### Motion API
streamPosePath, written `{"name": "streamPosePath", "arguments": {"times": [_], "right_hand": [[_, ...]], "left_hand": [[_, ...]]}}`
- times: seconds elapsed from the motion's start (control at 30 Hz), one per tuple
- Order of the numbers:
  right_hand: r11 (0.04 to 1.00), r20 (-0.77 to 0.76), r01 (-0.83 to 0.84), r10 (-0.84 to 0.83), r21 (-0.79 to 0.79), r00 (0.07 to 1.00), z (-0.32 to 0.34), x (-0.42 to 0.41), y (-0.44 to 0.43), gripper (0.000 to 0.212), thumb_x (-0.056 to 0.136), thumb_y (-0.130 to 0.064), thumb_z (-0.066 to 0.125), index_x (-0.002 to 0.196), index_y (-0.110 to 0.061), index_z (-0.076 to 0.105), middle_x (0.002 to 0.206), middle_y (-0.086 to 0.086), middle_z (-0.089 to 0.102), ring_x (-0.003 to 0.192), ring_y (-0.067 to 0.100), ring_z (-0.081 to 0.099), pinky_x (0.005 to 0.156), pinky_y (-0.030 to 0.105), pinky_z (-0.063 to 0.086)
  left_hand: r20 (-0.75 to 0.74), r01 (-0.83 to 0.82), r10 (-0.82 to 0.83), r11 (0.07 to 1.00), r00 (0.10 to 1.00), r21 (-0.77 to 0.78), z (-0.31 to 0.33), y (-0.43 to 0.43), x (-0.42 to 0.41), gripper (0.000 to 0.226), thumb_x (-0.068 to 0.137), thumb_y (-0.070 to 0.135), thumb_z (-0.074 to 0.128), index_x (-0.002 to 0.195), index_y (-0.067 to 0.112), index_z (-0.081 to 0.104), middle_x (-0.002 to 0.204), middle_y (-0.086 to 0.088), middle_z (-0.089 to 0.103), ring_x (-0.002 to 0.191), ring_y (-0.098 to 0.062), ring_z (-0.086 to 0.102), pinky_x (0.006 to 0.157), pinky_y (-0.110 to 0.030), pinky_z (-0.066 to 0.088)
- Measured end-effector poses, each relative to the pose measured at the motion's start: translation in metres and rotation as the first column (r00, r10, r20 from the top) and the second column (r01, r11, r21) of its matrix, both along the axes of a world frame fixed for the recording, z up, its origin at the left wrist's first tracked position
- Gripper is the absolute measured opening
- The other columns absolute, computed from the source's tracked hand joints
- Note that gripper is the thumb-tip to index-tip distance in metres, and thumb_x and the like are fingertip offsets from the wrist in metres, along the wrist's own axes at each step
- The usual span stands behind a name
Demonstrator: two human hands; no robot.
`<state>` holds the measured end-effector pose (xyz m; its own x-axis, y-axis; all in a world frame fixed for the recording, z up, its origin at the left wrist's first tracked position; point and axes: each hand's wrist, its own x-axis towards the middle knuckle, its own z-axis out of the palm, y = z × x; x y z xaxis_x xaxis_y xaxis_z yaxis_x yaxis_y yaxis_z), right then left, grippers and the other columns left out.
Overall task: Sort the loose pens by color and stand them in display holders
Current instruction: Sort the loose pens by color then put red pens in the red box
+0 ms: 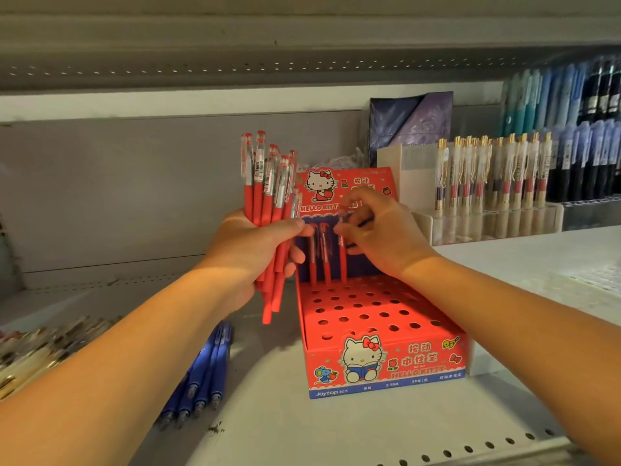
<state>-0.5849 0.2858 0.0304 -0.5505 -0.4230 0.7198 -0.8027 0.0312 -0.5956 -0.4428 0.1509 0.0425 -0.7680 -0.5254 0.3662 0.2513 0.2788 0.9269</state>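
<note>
At the far left, a loose heap of cream-and-gold pens (37,348) lies on the white metal shelf (302,428), and just beside it a few blue plastic pens (208,371) lie flat. Above these, our left hand (248,253) has its grip wrapped tight around a bundle of red plastic pens (265,203). Their lower ends hang unevenly, so we judge one could slide free and drop among the blue ones, muddling the colours. Next comes the red cardboard display holder (420,361), with two red pens (313,264) standing in its back row of holes. Our right hand (379,237) pinches the top of a single red pen (342,260) with fingertips only, its tip at the hole beside those two. If we come in tilted it may catch the hole's edge, and our knuckles could knock the neighbours askew. Pressing hard might shove the light holder toward the clear holder of cream-and-gold pens (487,176) to the right.
</note>
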Motion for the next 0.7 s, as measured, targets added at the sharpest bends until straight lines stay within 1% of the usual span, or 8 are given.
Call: {"name": "streamPosePath", "arguments": {"times": [0.13, 0.2, 0.3, 0.4, 0.47, 0.53, 0.57, 0.7], "right_hand": [[0.992, 0.000, 0.073, -0.073, 0.106, 0.997, -0.003, -0.006, 0.000, 0.018, 0.089, -0.010, 0.069, 0.096, -0.023, 0.060, 0.071, 0.006, 0.067, 0.063, 0.021, 0.070, 0.058, 0.038, 0.062], [0.982, 0.054, 0.055, -0.066, 0.181, 0.996, -0.005, -0.006, 0.000, 0.016, 0.090, -0.012, 0.068, 0.097, -0.023, 0.059, 0.070, 0.004, 0.065, 0.060, 0.020, 0.070, 0.057, 0.038, 0.062], [0.964, -0.048, 0.159, -0.153, 0.211, 0.987, -0.002, -0.005, 0.002, 0.009, 0.090, -0.021, 0.067, 0.092, -0.027, 0.060, 0.076, -0.008, 0.064, 0.062, 0.010, 0.064, 0.061, 0.026, 0.056], [0.963, -0.123, 0.239, -0.225, 0.121, 0.967, 0.011, 0.003, 0.006, 0.009, 0.090, -0.024, 0.064, 0.088, -0.033, 0.064, 0.077, -0.014, 0.062, 0.069, 0.001, 0.058, 0.062, 0.015, 0.044], [1.000, 0.098, 0.003, -0.004, 0.008, 0.995, 0.017, 0.014, 0.007, 0.013, 0.092, -0.017, 0.061, 0.089, -0.028, 0.066, 0.077, -0.009, 0.065, 0.067, 0.007, 0.061, 0.055, 0.019, 0.050], [0.945, 0.336, -0.302, 0.326, -0.124, 0.884, 0.020, 0.028, 0.007, 0.016, 0.094, -0.007, 0.057, 0.089, -0.018, 0.067, 0.075, 0.000, 0.068, 0.063, 0.014, 0.063, 0.046, 0.028, 0.052], [0.911, 0.377, -0.384, 0.411, -0.149, 0.830, 0.021, 0.033, 0.007, 0.014, 0.094, -0.004, 0.057, 0.090, -0.014, 0.066, 0.075, 0.002, 0.068, 0.065, 0.015, 0.065, 0.047, 0.030, 0.053], [0.890, 0.398, -0.435, 0.452, -0.137, 0.799, 0.017, 0.037, 0.004, 0.012, 0.089, -0.004, 0.067, 0.099, -0.005, 0.061, 0.078, 0.005, 0.070, 0.068, 0.014, 0.068, 0.056, 0.029, 0.057]], "left_hand": [[-0.041, 0.052, -0.051, 0.998, 0.998, 0.023, 0.001, 0.003, 0.001, 0.004, 0.088, 0.013, 0.070, 0.085, 0.010, 0.072, 0.082, -0.010, 0.076, 0.049, -0.020, 0.061, 0.045, -0.027, 0.048], [-0.049, 0.071, -0.069, 0.997, 0.996, 0.041, 0.001, 0.005, 0.003, 0.009, 0.088, 0.011, 0.070, 0.093, 0.004, 0.068, 0.072, -0.007, 0.074, 0.043, -0.017, 0.059, 0.041, -0.024, 0.046], [-0.019, 0.097, -0.096, 0.994, 0.995, 0.058, 0.002, 0.007, 0.007, 0.008, 0.087, 0.013, 0.072, 0.084, 0.009, 0.065, 0.056, -0.009, 0.065, 0.038, -0.018, 0.055, 0.038, -0.022, 0.044], [-0.011, 0.111, -0.111, 0.992, 0.994, 0.064, 0.002, 0.008, 0.008, 0.011, 0.086, 0.013, 0.073, 0.081, 0.011, 0.063, 0.056, -0.010, 0.064, 0.039, -0.017, 0.058, 0.039, -0.022, 0.045], [-0.009, 0.117, -0.117, 0.991, 0.993, 0.060, 0.001, 0.008, 0.006, 0.010, 0.085, 0.012, 0.074, 0.083, 0.010, 0.064, 0.056, -0.010, 0.065, 0.041, -0.017, 0.060, 0.041, -0.023, 0.047], [-0.006, 0.126, -0.126, 0.990, 0.992, 0.065, 0.000, 0.009, 0.005, 0.010, 0.084, 0.012, 0.075, 0.084, 0.009, 0.066, 0.057, -0.012, 0.066, 0.044, -0.018, 0.062, 0.043, -0.024, 0.050], [-0.006, 0.135, -0.135, 0.988, 0.991, 0.070, -0.001, 0.009, 0.004, 0.010, 0.082, 0.013, 0.076, 0.085, 0.009, 0.067, 0.058, -0.012, 0.066, 0.046, -0.019, 0.064, 0.044, -0.025, 0.051], [-0.003, 0.167, -0.167, 0.983, 0.986, 0.076, -0.003, 0.009, 0.004, 0.013, 0.079, 0.017, 0.079, 0.087, 0.011, 0.071, 0.064, -0.011, 0.070, 0.055, -0.020, 0.070, 0.047, -0.027, 0.054]]}}
